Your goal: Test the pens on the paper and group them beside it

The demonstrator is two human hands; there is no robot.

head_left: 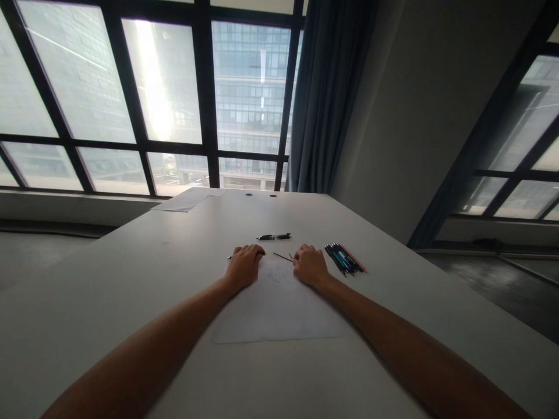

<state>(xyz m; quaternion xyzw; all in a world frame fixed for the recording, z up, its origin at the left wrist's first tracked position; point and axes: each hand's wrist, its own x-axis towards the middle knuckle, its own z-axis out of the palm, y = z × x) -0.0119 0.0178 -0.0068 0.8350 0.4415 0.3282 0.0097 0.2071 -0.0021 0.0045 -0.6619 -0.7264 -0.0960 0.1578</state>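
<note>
Table [131,302]: pale grey top, running from the near edge away toward the windows; it carries every item listed below.
Sheet of paper [279,302]: white, flat on the table between the two forearms; faint pencil marks near its far edge.
Left hand [244,265]: knuckles up, resting on the far left corner of the sheet at about 10 o'clock from the sheet's middle.
Left fingers [253,251]: curled under into a loose fist; a dark, thin pen or pencil shows at both sides of the fist, with a yellowish tip at the right; whether the fingers grip it or only cover it cannot be told.
Right hand [309,265]: knuckles up, resting on the far right corner of the sheet at about 2 o'clock from the sheet's middle.
Right fingers [305,252]: curled in; a thin dark rod [282,256] juts from them toward 9 o'clock, lying low over the paper's far edge; the grip itself is hidden.
Black pen [273,236]: lying crosswise on the table at 12 o'clock from the hands, near them and untouched.
Bundle of pens [345,259]: dark, blue, green and one red, side by side at 3 o'clock from the right hand, just beside it, not touching.
Loose papers [190,199]: at the table's far left, about 11 o'clock, well apart from the hands.
Curtain [323,99]: dark blue, hanging at 12 o'clock beyond the table.
</note>
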